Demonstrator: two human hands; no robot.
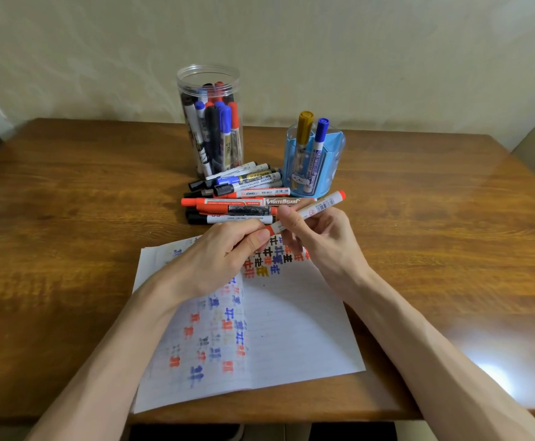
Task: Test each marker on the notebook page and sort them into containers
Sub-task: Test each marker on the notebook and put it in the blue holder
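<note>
Above the notebook (291, 329), your right hand (320, 237) gripped the red marker (323, 203) by its barrel, left hand (221, 253) pinched its cap end; a straight pull along the barrel looked wisest.

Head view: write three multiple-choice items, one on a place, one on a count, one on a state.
1. Where is the jar? A) left of the cup B) right of it C) in front of it
2. How many markers stand in the cup? A) one B) two C) four
3. How is the red marker held? A) lies loose B) in one hand C) in both hands
Answers: 1 A, the jar stands to the cup's left; 2 B, one gold-capped, one blue-capped; 3 C, the left hand pinches its lower end and the right hand holds its barrel.
</note>
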